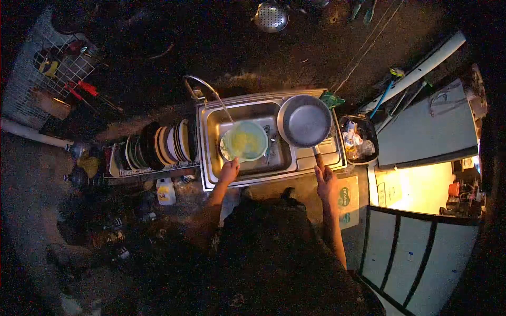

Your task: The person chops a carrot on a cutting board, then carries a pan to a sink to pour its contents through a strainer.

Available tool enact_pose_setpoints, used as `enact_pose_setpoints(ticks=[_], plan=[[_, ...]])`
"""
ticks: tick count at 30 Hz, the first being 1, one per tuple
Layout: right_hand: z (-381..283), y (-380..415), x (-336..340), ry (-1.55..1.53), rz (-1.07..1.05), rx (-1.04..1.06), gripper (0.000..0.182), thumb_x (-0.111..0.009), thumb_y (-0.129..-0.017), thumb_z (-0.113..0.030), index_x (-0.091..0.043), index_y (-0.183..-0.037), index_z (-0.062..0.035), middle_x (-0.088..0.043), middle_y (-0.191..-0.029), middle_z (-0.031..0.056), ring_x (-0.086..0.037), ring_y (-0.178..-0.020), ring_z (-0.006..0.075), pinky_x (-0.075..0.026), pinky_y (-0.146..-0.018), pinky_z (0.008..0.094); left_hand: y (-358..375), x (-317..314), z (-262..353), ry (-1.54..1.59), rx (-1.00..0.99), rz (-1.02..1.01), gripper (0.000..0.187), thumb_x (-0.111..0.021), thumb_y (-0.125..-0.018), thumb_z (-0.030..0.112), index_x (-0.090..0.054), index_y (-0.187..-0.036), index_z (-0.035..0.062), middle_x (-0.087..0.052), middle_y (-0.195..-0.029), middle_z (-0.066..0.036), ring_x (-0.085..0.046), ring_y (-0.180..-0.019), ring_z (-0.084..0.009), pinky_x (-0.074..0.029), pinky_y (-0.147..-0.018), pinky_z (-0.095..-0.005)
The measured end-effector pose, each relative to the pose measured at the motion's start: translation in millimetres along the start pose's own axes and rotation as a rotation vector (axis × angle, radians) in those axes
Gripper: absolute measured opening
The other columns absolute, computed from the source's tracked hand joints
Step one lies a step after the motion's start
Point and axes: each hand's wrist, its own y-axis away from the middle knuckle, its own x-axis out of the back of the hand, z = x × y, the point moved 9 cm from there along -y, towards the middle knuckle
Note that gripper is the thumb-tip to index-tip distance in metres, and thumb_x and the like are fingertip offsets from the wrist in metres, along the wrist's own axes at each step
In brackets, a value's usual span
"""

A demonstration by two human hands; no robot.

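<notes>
My right hand [326,180] is wrapped round the brown handle of a dark grey frying pan [304,121]. The pan is over the right side of the sink and its ridged drainboard. At the near rim of a round, pale green bowl [258,142], my left hand [230,171] has its fingers closed on the edge. Something yellowish and blurred shows inside the bowl, which is in the steel sink basin [282,158]. The curved faucet [211,89] reaches over the basin towards the bowl. Cutlery-like shiny pieces [271,142] lie beside the bowl, too small to name.
Left of the sink, a rack holds several upright plates [167,145]. A black bin [360,139] with crumpled waste stands right of the drainboard. Beneath the counter's left is a white jug [166,191]. A lit, open cabinet [416,184] is at far right. A perforated skimmer [271,17] hangs above.
</notes>
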Motion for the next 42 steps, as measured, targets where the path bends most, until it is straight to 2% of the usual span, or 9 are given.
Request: enact_pose_setpoints(ticks=[6,8,14,18,28,30,35,39,42], plan=[[-4,3,-6,-0.073,-0.036,-0.118,0.051,-0.066,-0.099,-0.046,-0.053,-0.077,-0.0020,-0.041,-0.061,0.0064,-0.042,-0.061,0.0154,-0.034,-0.055,0.0378,-3,-25,-8,-0.018,0.274,-0.258,0.061,-0.049,-0.104,0.054,-0.067,-0.076,0.0028,-0.055,-0.058,-0.010,-0.058,-0.059,-0.0286,-0.045,-0.059,-0.0414],[-11,6,-6,-0.258,-0.047,-0.154,0.046,-0.066,-0.100,-0.043,-0.056,-0.079,-0.0031,-0.044,-0.064,0.0027,-0.042,-0.063,0.0115,-0.034,-0.055,0.0342,7,-23,37,-0.361,-0.536,0.009,0.055,-0.051,-0.103,0.051,-0.068,-0.080,0.0033,-0.056,-0.059,-0.012,-0.059,-0.061,-0.0300,-0.045,-0.056,-0.0422],[16,-2,-9,-0.192,-0.068,-0.150,0.041,-0.066,-0.101,-0.041,-0.063,-0.092,-0.0013,-0.051,-0.072,-0.0012,-0.041,-0.067,0.0079,-0.034,-0.058,0.0288,6,-46,-49,0.272,0.531,-0.240,0.048,-0.053,-0.103,0.046,-0.065,-0.081,0.0049,-0.054,-0.058,-0.010,-0.058,-0.057,-0.0259,-0.044,-0.053,-0.0407],[27,-4,-9,-0.191,-0.070,-0.168,0.041,-0.065,-0.101,-0.041,-0.065,-0.094,-0.0007,-0.053,-0.072,-0.0003,-0.043,-0.068,0.0088,-0.036,-0.059,0.0309,-11,-45,-38,-0.147,-0.231,-0.085,0.050,-0.051,-0.104,0.048,-0.064,-0.080,0.0053,-0.053,-0.057,-0.008,-0.057,-0.055,-0.0252,-0.041,-0.052,-0.0418],[4,-8,10,0.011,-0.058,-0.126,0.050,-0.066,-0.097,-0.047,-0.066,-0.097,0.0029,-0.059,-0.069,0.0125,-0.056,-0.065,0.0197,-0.044,-0.061,0.0381,-8,-48,-21,-0.079,-0.161,-0.098,0.045,-0.056,-0.102,0.049,-0.061,-0.103,0.0042,-0.060,-0.066,-0.010,-0.055,-0.052,-0.0268,-0.044,-0.055,-0.0437],[10,-8,6,-0.036,-0.080,-0.170,0.050,-0.066,-0.097,-0.047,-0.066,-0.098,0.0031,-0.061,-0.070,0.0145,-0.058,-0.066,0.0214,-0.044,-0.062,0.0390,6,-40,21,-0.317,-0.566,0.207,0.047,-0.055,-0.102,0.051,-0.062,-0.100,0.0054,-0.059,-0.066,-0.009,-0.054,-0.051,-0.0256,-0.045,-0.055,-0.0423],[12,-11,6,-0.044,-0.068,-0.157,0.049,-0.066,-0.098,-0.046,-0.065,-0.096,0.0028,-0.059,-0.068,0.0126,-0.056,-0.064,0.0201,-0.043,-0.060,0.0380,-17,-67,-36,-0.327,-0.195,0.019,0.028,-0.067,-0.096,0.031,-0.059,-0.109,0.0072,-0.062,-0.070,-0.016,-0.053,-0.053,-0.0359,-0.046,-0.054,-0.0446],[25,-12,1,-0.088,-0.056,-0.128,0.044,-0.066,-0.100,-0.045,-0.064,-0.091,-0.0015,-0.052,-0.068,0.0012,-0.047,-0.062,0.0109,-0.038,-0.056,0.0312,-3,-76,-51,0.386,0.618,-0.270,0.041,-0.070,-0.095,0.032,-0.059,-0.127,0.0079,-0.058,-0.063,-0.016,-0.057,-0.057,-0.0319,-0.043,-0.048,-0.0422],[36,-12,-3,-0.189,-0.097,-0.210,0.041,-0.066,-0.101,-0.043,-0.063,-0.090,-0.0033,-0.051,-0.070,-0.0027,-0.043,-0.063,0.0071,-0.036,-0.056,0.0280,-9,-77,-61,0.520,0.454,-0.040,0.033,-0.069,-0.096,0.031,-0.063,-0.117,0.0060,-0.057,-0.060,-0.015,-0.056,-0.055,-0.0321,-0.042,-0.048,-0.0429]])
